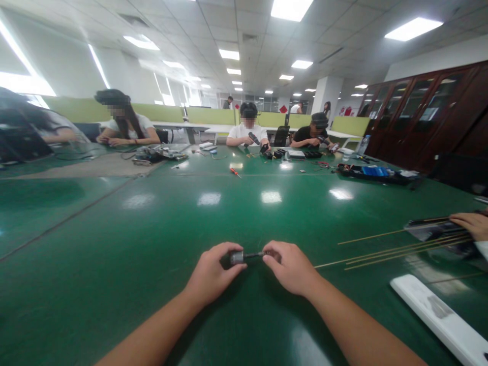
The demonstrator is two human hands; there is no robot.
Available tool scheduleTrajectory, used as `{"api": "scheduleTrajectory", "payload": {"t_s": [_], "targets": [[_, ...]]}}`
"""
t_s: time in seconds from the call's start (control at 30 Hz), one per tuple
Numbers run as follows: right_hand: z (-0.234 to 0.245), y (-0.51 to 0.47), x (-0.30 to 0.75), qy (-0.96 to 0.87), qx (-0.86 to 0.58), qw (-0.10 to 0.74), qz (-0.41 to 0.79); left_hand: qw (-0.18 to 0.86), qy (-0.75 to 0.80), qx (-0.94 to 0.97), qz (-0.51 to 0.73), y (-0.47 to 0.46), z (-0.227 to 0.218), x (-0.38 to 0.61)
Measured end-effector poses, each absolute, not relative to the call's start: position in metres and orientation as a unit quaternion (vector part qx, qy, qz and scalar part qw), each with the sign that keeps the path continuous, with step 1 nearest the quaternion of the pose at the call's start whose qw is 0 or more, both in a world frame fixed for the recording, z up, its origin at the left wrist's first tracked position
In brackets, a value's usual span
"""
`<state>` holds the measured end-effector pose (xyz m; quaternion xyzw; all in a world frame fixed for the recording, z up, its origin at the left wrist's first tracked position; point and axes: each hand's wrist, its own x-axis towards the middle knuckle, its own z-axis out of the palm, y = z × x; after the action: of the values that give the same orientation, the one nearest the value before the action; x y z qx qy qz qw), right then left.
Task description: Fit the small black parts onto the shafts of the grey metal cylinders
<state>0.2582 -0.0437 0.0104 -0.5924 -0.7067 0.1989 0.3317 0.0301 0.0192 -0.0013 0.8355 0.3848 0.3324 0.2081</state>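
Note:
Both my hands rest on the green table [152,239] in front of me. My left hand [212,275] is closed round a small grey metal cylinder [237,257], like a little motor. My right hand [288,266] pinches the thin dark rod [253,254] that sticks out of the cylinder's right end. The two hands are close together, with the part held between them just above the tabletop.
Thin brass-coloured rods [396,250] lie to my right, beside another person's hand [473,224] on a dark flat object. A white flat strip [438,317] lies near right. A red-handled screwdriver [235,172], dark trays [375,173] and several seated people are at the far side.

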Motion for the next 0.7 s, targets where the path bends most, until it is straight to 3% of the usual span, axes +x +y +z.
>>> {"api": "scheduleTrajectory", "payload": {"t_s": [0.7], "targets": [[0.0133, -0.0445, 0.2587, -0.706, -0.596, 0.324, 0.201, 0.211, 0.385, 0.835, 0.331, 0.0183, 0.0007, 0.0292]]}}
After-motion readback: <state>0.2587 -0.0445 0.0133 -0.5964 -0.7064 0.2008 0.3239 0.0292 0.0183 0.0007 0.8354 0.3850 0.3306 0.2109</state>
